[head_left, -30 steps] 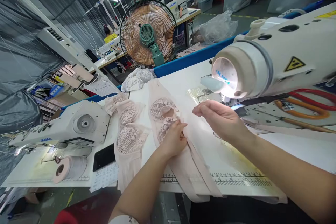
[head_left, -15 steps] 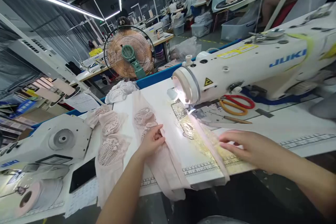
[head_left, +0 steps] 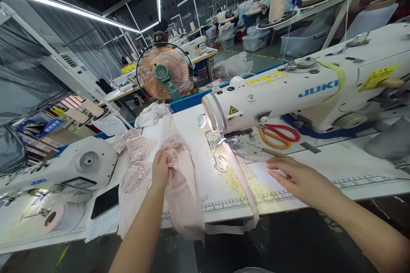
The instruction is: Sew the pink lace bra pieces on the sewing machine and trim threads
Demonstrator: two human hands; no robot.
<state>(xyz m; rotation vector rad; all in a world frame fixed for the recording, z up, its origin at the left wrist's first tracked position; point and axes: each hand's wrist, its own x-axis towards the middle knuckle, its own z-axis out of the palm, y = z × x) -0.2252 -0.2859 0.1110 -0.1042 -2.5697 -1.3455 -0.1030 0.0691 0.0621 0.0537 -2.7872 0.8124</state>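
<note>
My left hand (head_left: 161,167) is closed on a pale pink lace bra piece (head_left: 182,204), pinching it near the lace cup. Its sheer lower part hangs past the table's front edge. A narrow pink elastic band (head_left: 237,170) runs from under the lit needle area of the white sewing machine (head_left: 253,98) and loops below the edge. To the right of the band, my right hand (head_left: 299,179) hovers above the table with fingers stretched and a little apart, holding nothing. Left of my left hand lie more pink lace pieces (head_left: 136,179).
Red-and-orange-handled scissors (head_left: 277,136) and a wooden-handled tool (head_left: 275,152) lie beside the machine. A second machine (head_left: 86,162), a phone (head_left: 105,201) and a tape roll (head_left: 62,217) are at left. Behind stand white lace pieces (head_left: 152,114) and a fan (head_left: 165,72).
My left hand has moved left and closed on the bra piece, whose lace is bunched up at the fingers. My right hand stays right of the elastic band. The camera view has shifted slightly.
</note>
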